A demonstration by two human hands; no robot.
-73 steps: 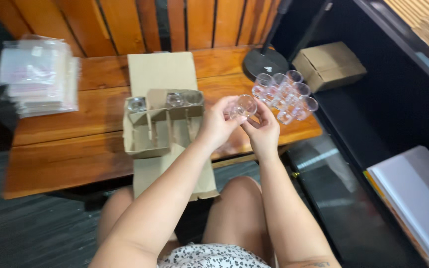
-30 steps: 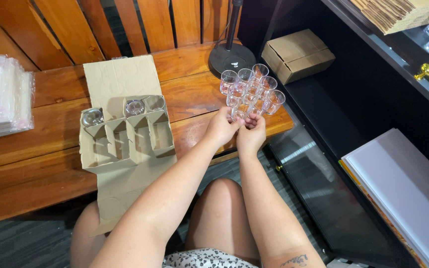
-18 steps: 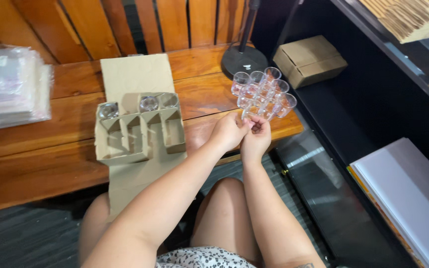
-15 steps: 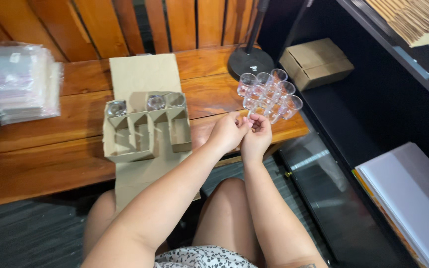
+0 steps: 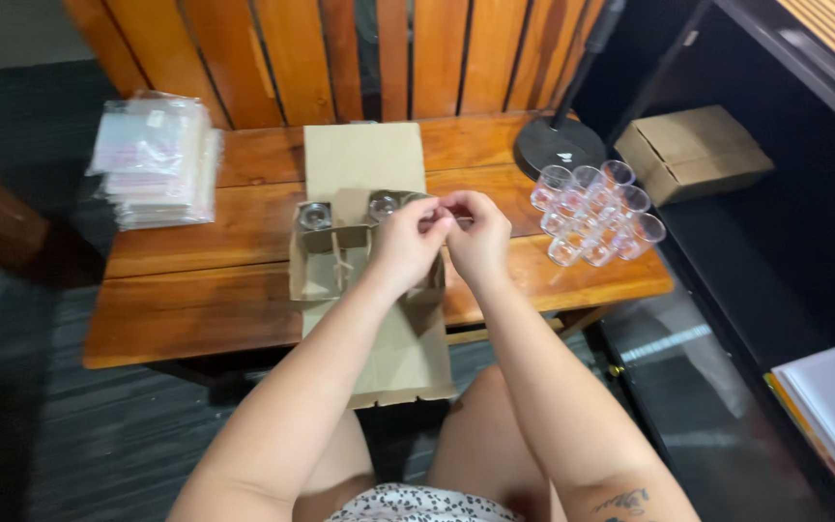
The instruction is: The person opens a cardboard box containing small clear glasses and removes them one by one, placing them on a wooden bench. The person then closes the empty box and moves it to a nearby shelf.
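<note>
Moved from the cluster of clear cups (image 5: 596, 213) at the bench's right end over to the cardboard divider tray (image 5: 340, 256): left hand (image 5: 406, 246) and right hand (image 5: 480, 237), fingertips pinched together on something small and clear (likely one cup, mostly hidden). Judged mid-loading, above the tray's back-right cell. Next: lowering the piece upright into an empty cell without bending the partitions. Two back cells already filled with cups; front cells look empty. Stack of plastic bags (image 5: 157, 159) at left, closed cardboard box (image 5: 693, 153) beside the bench.

Divided carton (image 5: 340, 256) mid-table (image 5: 195, 319), bag stack (image 5: 157, 159) left, cup cluster (image 5: 596, 213) right
</note>
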